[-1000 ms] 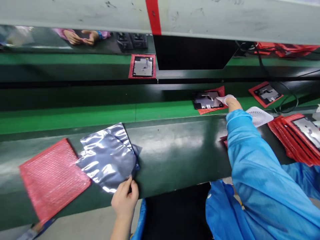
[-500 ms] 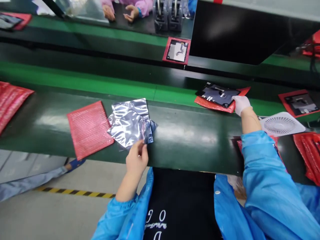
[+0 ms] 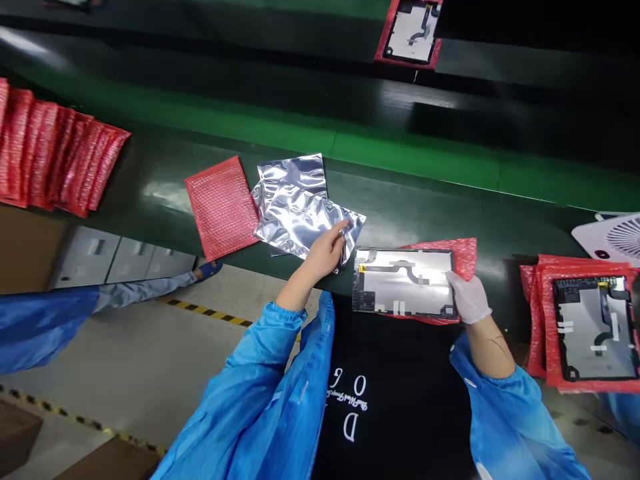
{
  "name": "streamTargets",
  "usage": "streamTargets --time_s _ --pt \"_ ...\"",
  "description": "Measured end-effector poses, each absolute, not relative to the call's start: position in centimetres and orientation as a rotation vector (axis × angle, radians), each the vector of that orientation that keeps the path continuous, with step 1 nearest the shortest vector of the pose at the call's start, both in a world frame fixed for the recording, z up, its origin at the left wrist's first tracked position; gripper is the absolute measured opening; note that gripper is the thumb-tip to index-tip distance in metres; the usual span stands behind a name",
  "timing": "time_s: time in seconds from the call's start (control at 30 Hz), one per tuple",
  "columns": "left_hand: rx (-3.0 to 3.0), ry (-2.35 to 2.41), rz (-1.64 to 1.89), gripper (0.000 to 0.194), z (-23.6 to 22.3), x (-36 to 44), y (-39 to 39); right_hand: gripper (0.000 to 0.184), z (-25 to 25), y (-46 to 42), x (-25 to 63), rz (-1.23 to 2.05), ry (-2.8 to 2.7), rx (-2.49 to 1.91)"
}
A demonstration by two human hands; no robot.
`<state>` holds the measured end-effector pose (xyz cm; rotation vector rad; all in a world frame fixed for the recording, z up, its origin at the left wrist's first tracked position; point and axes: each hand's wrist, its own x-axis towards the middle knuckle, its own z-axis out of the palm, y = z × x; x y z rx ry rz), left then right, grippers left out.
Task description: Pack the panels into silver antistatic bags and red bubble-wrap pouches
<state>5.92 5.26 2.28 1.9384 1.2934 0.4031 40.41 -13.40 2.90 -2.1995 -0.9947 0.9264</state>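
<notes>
My left hand (image 3: 325, 252), bare, pinches the right end of a shiny silver antistatic bag (image 3: 295, 217), which slants across another silver bag (image 3: 295, 170) on the bench. White-gloved, my right hand (image 3: 470, 298) grips the right edge of a flat display panel (image 3: 400, 297), its silvery back and dark ribbon cable facing up. Beneath the panel, a red bubble bag (image 3: 465, 253) sticks out and is held along with it. Both are near the bench's front edge, close to my body. A flat red bubble bag (image 3: 223, 210) lies left of the silver bags.
Several red bubble bags (image 3: 60, 150) lie overlapped at the far left. At the right, another panel (image 3: 595, 327) rests on stacked red bags, below a white fan (image 3: 615, 237). Across the bench, a panel on a red bag (image 3: 413, 33) lies on the conveyor. Someone's leg (image 3: 145, 287) shows lower left.
My right hand has brought the panel and its red bag from the bench's far side in toward my body. My left hand has pulled the top silver bag rightward. The view has tilted downward.
</notes>
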Motion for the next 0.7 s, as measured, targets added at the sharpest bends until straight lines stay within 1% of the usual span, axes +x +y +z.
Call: streamTargets --time_s 0.07,0.13,0.3,0.43,0.57,0.7 --pt "1.931 1.265 0.343 0.059 2.8 6.2 5.4 0.039 2.8 -13.3 38.9 1.001 -0.964 -2.147" --pt "1.936 1.237 0.306 0.062 3.3 6.7 5.5 0.042 2.8 -12.7 38.0 1.025 -0.950 -2.101" --pt "2.049 1.156 0.164 0.057 4.5 7.6 5.0 0.055 2.8 -11.8 37.2 0.925 -0.852 -2.004" --pt "2.121 1.085 0.123 0.065 5.9 8.4 4.2 0.065 2.6 -12.6 35.4 0.851 -0.647 -1.880" --pt "2.217 1.025 0.179 0.068 7.4 10.3 2.8 0.066 2.3 -13.2 32.9 0.973 -0.638 -1.739" --pt "2.396 0.891 0.223 0.058 8.5 12.9 -0.1 0.066 1.6 -12.7 32.2 1.267 -0.902 -1.571"
